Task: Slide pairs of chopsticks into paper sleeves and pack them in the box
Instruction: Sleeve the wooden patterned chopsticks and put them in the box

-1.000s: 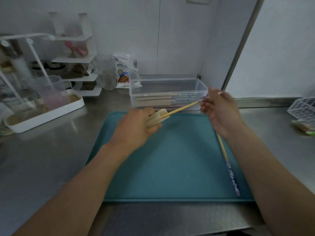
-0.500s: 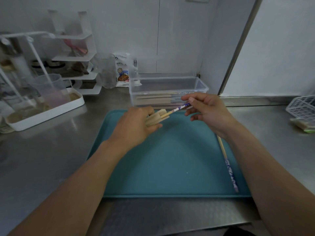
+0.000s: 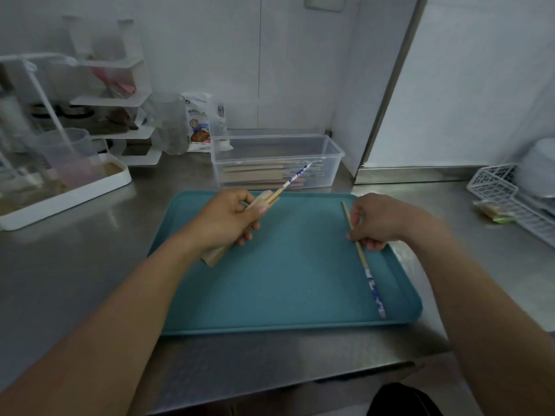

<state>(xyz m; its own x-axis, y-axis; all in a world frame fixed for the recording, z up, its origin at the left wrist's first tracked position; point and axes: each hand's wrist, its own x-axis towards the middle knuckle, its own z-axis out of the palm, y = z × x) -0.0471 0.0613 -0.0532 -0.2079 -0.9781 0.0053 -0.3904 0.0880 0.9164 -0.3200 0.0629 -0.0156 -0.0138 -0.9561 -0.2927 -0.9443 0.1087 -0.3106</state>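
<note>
The right hand [image 3: 379, 221] has left the chopstick it was feeding into the sleeve and dropped to the right side of the teal tray [image 3: 288, 295], and that first chopstick [image 3: 293, 179] now sits deeper in the paper sleeve [image 3: 240, 229]. Nearest the viewer, the second chopstick [image 3: 365, 262] lies lengthwise on the tray, its blue-patterned end toward the near rim; the right hand's fingertips [image 3: 372, 244] curl down and pinch it around its plain middle. Further in, the left hand [image 3: 226, 220] grips the sleeve, fingers wrapped round it, thumb on top near the mouth. The first chopstick's patterned end juts out beyond the fingers, slanting up and away. Behind the tray stands the clear box [image 3: 276, 159], already holding sleeved pairs.
</note>
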